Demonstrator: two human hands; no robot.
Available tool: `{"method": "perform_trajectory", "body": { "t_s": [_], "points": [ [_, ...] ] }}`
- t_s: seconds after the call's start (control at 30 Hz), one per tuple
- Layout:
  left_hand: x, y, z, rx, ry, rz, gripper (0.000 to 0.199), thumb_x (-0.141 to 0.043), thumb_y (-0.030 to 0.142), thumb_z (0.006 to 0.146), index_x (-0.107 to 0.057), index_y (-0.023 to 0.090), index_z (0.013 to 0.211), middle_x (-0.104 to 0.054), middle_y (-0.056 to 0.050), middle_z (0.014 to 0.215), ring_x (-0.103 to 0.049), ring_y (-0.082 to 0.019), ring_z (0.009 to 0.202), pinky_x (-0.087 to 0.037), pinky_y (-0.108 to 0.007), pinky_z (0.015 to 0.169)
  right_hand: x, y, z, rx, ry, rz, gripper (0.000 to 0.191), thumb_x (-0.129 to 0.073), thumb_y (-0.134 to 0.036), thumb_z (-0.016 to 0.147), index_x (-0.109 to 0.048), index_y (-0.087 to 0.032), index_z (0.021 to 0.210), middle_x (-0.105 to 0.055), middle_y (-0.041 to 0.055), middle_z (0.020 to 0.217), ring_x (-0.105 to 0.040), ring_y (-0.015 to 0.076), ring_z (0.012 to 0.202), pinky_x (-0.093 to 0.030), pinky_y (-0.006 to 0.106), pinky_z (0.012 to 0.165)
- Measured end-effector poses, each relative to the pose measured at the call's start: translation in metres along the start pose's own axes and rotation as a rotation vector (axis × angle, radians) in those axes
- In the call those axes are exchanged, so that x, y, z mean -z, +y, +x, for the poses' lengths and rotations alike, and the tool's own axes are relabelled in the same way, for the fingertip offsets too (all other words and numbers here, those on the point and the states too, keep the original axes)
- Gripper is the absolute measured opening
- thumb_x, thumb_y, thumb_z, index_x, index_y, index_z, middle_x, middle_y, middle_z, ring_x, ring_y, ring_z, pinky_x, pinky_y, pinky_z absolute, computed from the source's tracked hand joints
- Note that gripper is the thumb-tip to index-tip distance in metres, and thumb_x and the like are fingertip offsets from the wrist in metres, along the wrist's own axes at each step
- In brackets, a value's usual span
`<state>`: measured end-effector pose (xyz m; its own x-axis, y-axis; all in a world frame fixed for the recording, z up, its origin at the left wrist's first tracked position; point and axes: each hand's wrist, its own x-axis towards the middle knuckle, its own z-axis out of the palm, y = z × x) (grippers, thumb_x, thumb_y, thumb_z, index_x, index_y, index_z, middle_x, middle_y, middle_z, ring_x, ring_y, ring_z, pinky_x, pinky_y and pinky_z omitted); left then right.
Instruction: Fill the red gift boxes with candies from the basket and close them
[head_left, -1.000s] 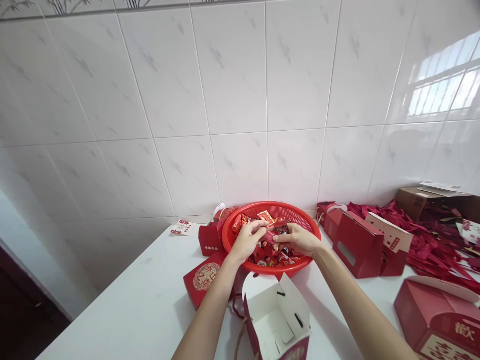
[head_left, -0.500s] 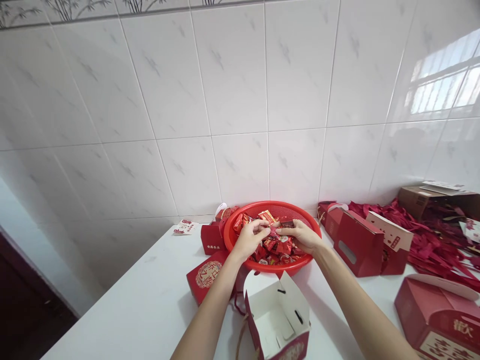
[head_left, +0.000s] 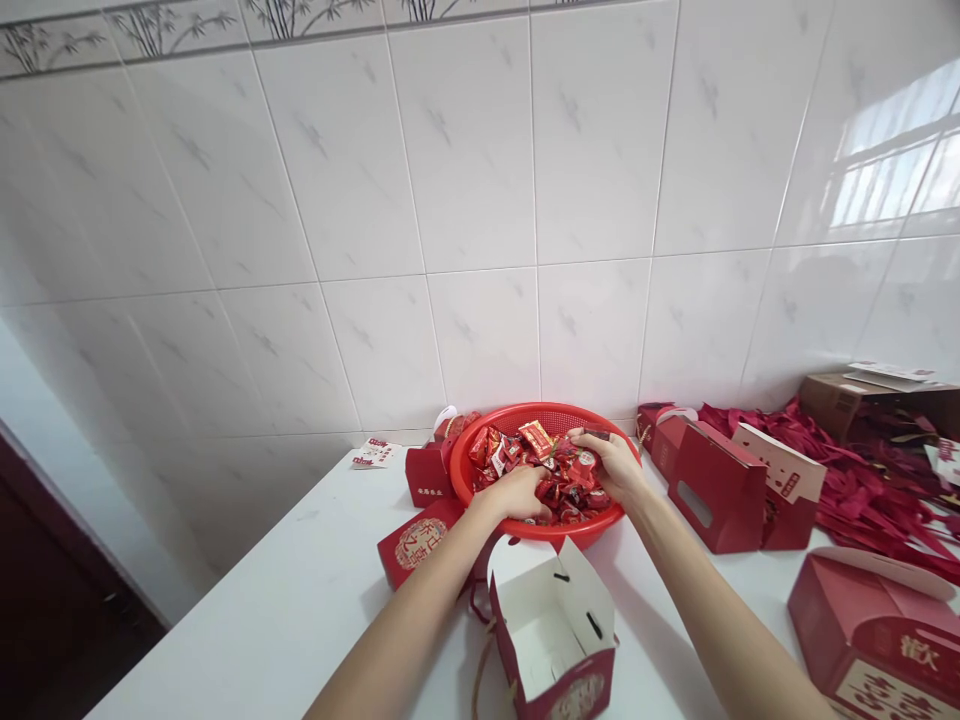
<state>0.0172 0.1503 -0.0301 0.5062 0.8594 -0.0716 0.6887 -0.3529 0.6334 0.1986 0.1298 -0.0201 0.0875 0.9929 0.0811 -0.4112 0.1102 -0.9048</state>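
Note:
A red plastic basket (head_left: 541, 408) against the wall holds many red-wrapped candies (head_left: 571, 490). My left hand (head_left: 521, 492) reaches into the front left of the pile, its fingers bent down among the wrappers; what they touch is partly hidden. At the basket's right side my right hand (head_left: 609, 462) has its fingers curled over some candies, and whatever lies between them is too small to name. Just in front of the basket stands an open box (head_left: 551, 640), red outside and white inside, with its flaps up and a twine cord at its left.
Left of the basket lie a flat red box (head_left: 420, 540), a small red box (head_left: 427, 478) and a printed card (head_left: 376, 453). To the right are red boxes (head_left: 716, 480), a handled box (head_left: 877, 620), dark red ribbons (head_left: 862, 480) and a brown carton (head_left: 832, 395).
My hands, which were together above the candies, have parted. The left has gone down into the pile nearer the basket's front; the right has shifted slightly right.

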Motion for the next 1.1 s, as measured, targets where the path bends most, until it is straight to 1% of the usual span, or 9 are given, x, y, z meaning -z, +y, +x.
{"method": "perform_trajectory", "body": {
  "t_s": [0.1,0.2,0.33,0.43,0.53,0.67,0.77,0.93,1.1],
  "points": [
    [-0.001,0.001,0.013,0.040,-0.050,0.117,0.034,-0.070,0.030,0.092,-0.063,0.017,0.123,-0.064,-0.010,0.128,-0.063,-0.027,0.115,-0.052,-0.051,0.099,-0.001,-0.002,-0.002,-0.004,-0.001,0.000,0.020,-0.081,-0.024,0.050,-0.071,-0.018,0.067,-0.068,-0.0001,0.060,-0.055,0.0129,0.052,-0.044,0.025,0.049],
    [-0.002,0.000,0.023,0.059,-0.086,0.181,0.027,-0.069,0.031,0.093,-0.066,0.018,0.116,-0.067,-0.008,0.121,-0.065,-0.024,0.109,-0.054,-0.047,0.095,-0.002,-0.002,-0.003,-0.010,-0.011,-0.008,0.018,-0.080,-0.023,0.051,-0.071,-0.018,0.067,-0.067,0.0003,0.058,-0.055,0.0140,0.050,-0.042,0.026,0.047],
    [-0.003,-0.004,0.023,0.062,-0.044,0.195,0.021,-0.067,0.031,0.095,-0.067,0.017,0.111,-0.069,-0.007,0.115,-0.068,-0.021,0.102,-0.057,-0.041,0.089,-0.002,-0.003,-0.004,-0.010,-0.022,-0.008,0.018,-0.080,-0.024,0.052,-0.071,-0.019,0.067,-0.067,0.0007,0.059,-0.057,0.0150,0.052,-0.044,0.027,0.049],
    [-0.003,-0.004,0.017,0.048,0.062,0.164,0.021,-0.066,0.032,0.096,-0.067,0.017,0.111,-0.069,-0.007,0.115,-0.068,-0.021,0.100,-0.057,-0.041,0.089,-0.003,-0.003,-0.005,-0.007,-0.027,0.003,0.019,-0.081,-0.024,0.052,-0.071,-0.018,0.067,-0.067,0.0005,0.059,-0.057,0.0151,0.052,-0.045,0.027,0.051],
    [0.000,-0.002,0.012,0.009,0.230,0.089,0.021,-0.066,0.033,0.096,-0.068,0.016,0.108,-0.069,-0.007,0.113,-0.068,-0.021,0.101,-0.056,-0.043,0.091,-0.003,-0.003,-0.005,-0.004,-0.025,0.018,0.021,-0.082,-0.025,0.051,-0.072,-0.017,0.068,-0.067,0.0007,0.059,-0.058,0.0152,0.053,-0.046,0.027,0.052],
    [0.004,0.003,0.009,-0.072,0.442,-0.092,0.023,-0.063,0.035,0.097,-0.068,0.014,0.105,-0.071,-0.006,0.107,-0.069,-0.021,0.098,-0.056,-0.044,0.091,-0.003,-0.002,-0.004,0.012,-0.017,0.032,0.021,-0.082,-0.025,0.051,-0.072,-0.017,0.068,-0.069,0.0017,0.062,-0.060,0.0161,0.056,-0.047,0.028,0.056],
    [0.008,0.006,0.007,-0.143,0.536,-0.259,0.022,-0.061,0.034,0.098,-0.068,0.014,0.105,-0.072,-0.006,0.105,-0.069,-0.020,0.097,-0.055,-0.044,0.092,-0.003,-0.002,-0.004,0.020,-0.020,0.036,0.022,-0.082,-0.026,0.051,-0.073,-0.018,0.069,-0.070,0.0021,0.064,-0.062,0.0177,0.060,-0.048,0.029,0.058],
    [0.013,0.012,-0.014,-0.223,0.603,-0.483,0.019,-0.054,0.024,0.093,-0.070,0.016,0.102,-0.075,-0.007,0.106,-0.070,-0.022,0.103,-0.053,-0.039,0.097,-0.003,-0.008,-0.005,0.028,-0.052,0.046,0.025,-0.084,-0.029,0.050,-0.071,-0.019,0.069,-0.069,0.0002,0.065,-0.061,0.0161,0.061,-0.048,0.027,0.061],
    [0.019,0.024,-0.063,-0.296,0.486,-0.573,0.023,-0.054,0.027,0.083,-0.074,0.019,0.090,-0.077,-0.006,0.106,-0.069,-0.025,0.105,-0.053,-0.037,0.096,-0.010,-0.028,-0.013,0.041,-0.118,0.026,0.027,-0.084,-0.029,0.049,-0.069,-0.019,0.069,-0.064,-0.0022,0.059,-0.057,0.0139,0.055,-0.045,0.026,0.056]
  ]
}}
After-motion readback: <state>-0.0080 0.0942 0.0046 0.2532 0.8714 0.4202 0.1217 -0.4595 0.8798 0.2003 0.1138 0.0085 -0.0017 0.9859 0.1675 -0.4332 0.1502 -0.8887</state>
